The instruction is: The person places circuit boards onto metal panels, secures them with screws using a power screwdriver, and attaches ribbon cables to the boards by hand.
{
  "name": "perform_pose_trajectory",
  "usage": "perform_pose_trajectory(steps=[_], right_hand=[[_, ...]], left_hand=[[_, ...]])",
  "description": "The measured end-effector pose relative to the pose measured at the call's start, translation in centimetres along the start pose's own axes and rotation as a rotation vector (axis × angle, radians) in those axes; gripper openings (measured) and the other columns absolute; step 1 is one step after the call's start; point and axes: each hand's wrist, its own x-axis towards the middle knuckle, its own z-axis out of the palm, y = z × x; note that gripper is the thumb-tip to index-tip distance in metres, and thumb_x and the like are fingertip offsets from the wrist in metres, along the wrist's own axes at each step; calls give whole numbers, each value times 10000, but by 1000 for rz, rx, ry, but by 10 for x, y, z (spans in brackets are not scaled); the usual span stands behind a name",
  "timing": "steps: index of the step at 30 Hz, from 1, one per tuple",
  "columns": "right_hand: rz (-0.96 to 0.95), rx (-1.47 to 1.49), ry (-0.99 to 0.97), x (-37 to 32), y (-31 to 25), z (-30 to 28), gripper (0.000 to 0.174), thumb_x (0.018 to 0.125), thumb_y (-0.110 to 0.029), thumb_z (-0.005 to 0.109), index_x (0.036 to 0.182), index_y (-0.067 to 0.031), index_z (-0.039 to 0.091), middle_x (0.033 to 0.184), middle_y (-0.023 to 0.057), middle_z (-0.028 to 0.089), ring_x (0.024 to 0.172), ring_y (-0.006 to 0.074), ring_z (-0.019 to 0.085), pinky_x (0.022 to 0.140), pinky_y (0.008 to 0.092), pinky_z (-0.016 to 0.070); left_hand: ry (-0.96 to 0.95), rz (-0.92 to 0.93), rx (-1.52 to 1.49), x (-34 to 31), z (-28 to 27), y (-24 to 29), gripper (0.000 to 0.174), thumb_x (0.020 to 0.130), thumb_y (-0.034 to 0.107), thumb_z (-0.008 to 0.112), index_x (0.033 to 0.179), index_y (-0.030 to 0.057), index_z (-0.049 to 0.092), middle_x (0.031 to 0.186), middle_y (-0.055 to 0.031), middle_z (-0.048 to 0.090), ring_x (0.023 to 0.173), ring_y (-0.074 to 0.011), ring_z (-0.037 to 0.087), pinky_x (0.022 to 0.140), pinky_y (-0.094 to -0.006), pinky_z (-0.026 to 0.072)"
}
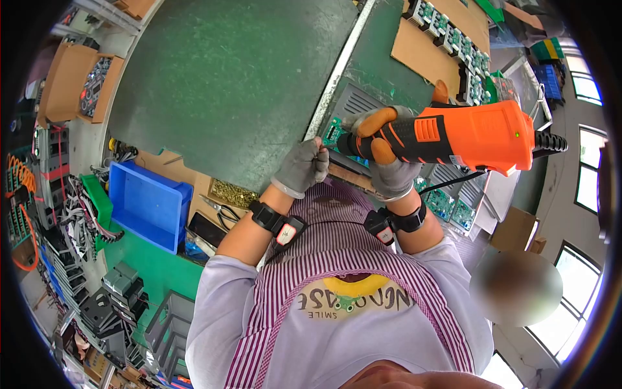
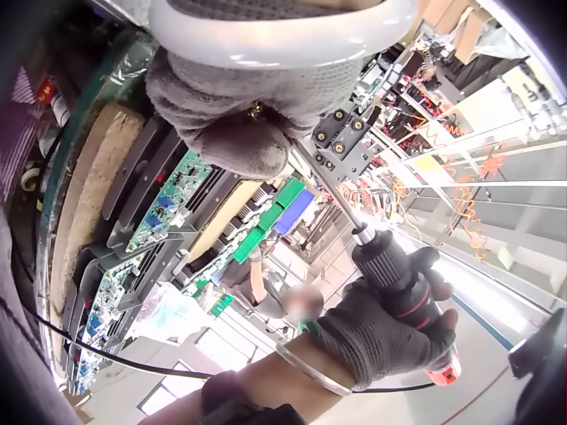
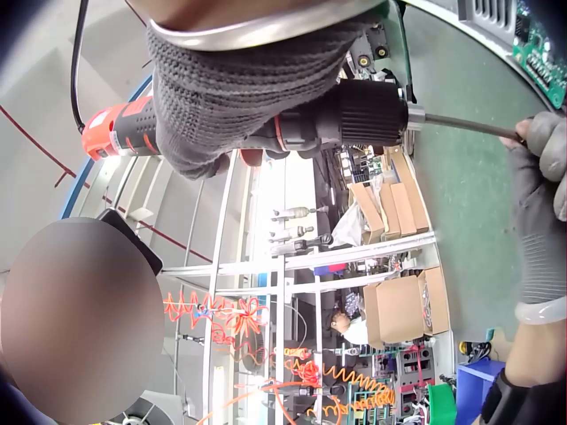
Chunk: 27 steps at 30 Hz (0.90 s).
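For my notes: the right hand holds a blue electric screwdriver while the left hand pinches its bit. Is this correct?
No: the electric screwdriver is orange, not blue, as the head view shows. The right hand does hold it, and the left hand pinches its bit.

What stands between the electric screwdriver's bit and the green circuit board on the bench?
The left hand does: its gloved fingers pinch the tip of the bit, covering it close to the green circuit board. The right hand grips the electric screwdriver. Nothing else visible lies between them.
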Motion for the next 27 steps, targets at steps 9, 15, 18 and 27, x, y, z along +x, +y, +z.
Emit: perform_pose_trajectory(steps=[9, 15, 18, 27], right_hand=[[-47, -153, 103, 0, 13, -16, 219, 664, -41, 658, 851, 4, 552, 771, 68, 621, 701, 134, 594, 649, 259, 481], [-30, -298, 70, 6, 14, 0, 97, 625, 0, 621, 716, -21, 595, 720, 44, 611, 664, 135, 577, 628, 245, 465], [-10, -372, 53, 5, 21, -1, 117, 630, -1, 616, 740, -35, 597, 727, 36, 613, 648, 145, 574, 620, 245, 464], [-7, -497, -44, 4, 21, 7, 168, 621, -70, 669, 773, -69, 596, 694, 45, 587, 672, 174, 583, 634, 279, 480]], left_hand=[[128, 99, 387, -15, 23, 9, 253, 877, 271, 501, 852, 19, 512, 608, 2, 444, 507, -96, 436, 424, -221, 354], [486, 463, 1440, -2, 0, 11, 254, 799, 254, 585, 832, 2, 582, 662, -99, 575, 595, -217, 559, 546, -322, 428], [458, 460, 1730, -3, 1, 10, 239, 768, 253, 597, 831, 22, 584, 710, -150, 586, 647, -290, 573, 593, -372, 438], [502, 536, 1964, 11, 3, -2, 181, 781, 230, 524, 770, 49, 533, 762, -144, 562, 743, -321, 552, 636, -422, 440]])
